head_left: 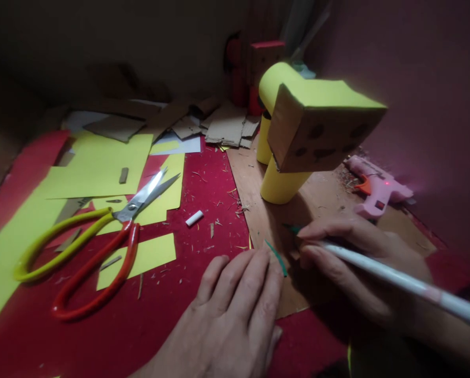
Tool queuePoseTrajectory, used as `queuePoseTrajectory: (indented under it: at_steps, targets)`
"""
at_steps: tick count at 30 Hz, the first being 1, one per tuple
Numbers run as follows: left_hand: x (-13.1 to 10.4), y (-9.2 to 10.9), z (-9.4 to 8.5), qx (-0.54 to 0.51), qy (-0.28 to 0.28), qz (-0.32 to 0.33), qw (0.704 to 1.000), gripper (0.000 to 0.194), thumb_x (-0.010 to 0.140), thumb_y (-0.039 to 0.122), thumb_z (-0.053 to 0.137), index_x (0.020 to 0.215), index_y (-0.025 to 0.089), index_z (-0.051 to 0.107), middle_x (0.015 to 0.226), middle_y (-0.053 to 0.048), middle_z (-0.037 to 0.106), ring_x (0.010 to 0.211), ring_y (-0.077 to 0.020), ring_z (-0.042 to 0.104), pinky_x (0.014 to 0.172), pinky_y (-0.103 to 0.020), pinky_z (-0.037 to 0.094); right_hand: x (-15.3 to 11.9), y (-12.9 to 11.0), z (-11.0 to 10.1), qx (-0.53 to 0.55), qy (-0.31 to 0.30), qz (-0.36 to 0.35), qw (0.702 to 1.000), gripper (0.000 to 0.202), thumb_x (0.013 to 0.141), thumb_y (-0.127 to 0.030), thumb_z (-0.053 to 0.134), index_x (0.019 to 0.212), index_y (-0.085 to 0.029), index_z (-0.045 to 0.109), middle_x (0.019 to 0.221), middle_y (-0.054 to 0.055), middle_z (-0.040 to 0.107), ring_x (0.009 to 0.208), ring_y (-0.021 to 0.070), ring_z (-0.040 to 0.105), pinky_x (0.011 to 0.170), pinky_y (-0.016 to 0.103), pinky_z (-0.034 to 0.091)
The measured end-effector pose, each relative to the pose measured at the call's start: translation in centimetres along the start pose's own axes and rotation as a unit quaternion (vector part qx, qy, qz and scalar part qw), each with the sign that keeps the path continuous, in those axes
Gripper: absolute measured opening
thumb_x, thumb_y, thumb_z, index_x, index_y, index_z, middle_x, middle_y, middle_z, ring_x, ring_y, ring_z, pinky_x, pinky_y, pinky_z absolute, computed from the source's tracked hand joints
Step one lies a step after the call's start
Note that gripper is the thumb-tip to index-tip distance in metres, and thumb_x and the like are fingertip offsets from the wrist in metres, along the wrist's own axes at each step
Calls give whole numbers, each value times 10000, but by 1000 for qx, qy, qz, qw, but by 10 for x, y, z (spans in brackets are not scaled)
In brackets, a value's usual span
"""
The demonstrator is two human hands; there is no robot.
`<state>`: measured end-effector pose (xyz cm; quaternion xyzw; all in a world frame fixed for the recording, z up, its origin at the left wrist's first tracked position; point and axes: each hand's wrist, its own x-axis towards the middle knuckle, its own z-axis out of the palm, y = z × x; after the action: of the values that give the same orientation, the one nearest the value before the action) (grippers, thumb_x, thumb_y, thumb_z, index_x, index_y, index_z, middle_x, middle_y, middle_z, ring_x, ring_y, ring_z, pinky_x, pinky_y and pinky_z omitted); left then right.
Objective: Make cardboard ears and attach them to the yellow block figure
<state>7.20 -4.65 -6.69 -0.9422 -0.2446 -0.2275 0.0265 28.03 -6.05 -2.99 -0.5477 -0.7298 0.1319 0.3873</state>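
Note:
My right hand (pixel 361 262) pinches a white-handled paintbrush (pixel 384 270), its dark green tip close to a brown cardboard sheet (pixel 305 294). My left hand (pixel 235 310) lies flat with the fingers side by side, its fingertips at the sheet's left edge. A curved green stroke (pixel 276 257) shows on the cardboard beside my index finger. Beyond my hands stands a box-headed animal figure (pixel 321 131) of cardboard and yellow paper, with dark spots on its face and tube legs resting on the sheet.
Large scissors (pixel 130 210) with yellow and red handles lie open at left on yellow paper (pixel 112 152). A small white stick (pixel 194 218) lies among scraps on the red surface. Cardboard pieces (pixel 227 123) are piled behind. At right rests a pink glue gun (pixel 382 184), its red light lit.

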Motion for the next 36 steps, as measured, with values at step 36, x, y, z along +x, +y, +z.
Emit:
queuePoseTrajectory:
  at_steps: [36]
  targets:
    - [15,-5,-38,-821,60,-344,452,331,855,97,506,1172,178,555,829,-12,470,734,-124,522,703,-305,445,-11,3,15,13,98,-144,985,267,794,-59,598,1040,-160,583,766,48,676,640,155,642,561,274,501]
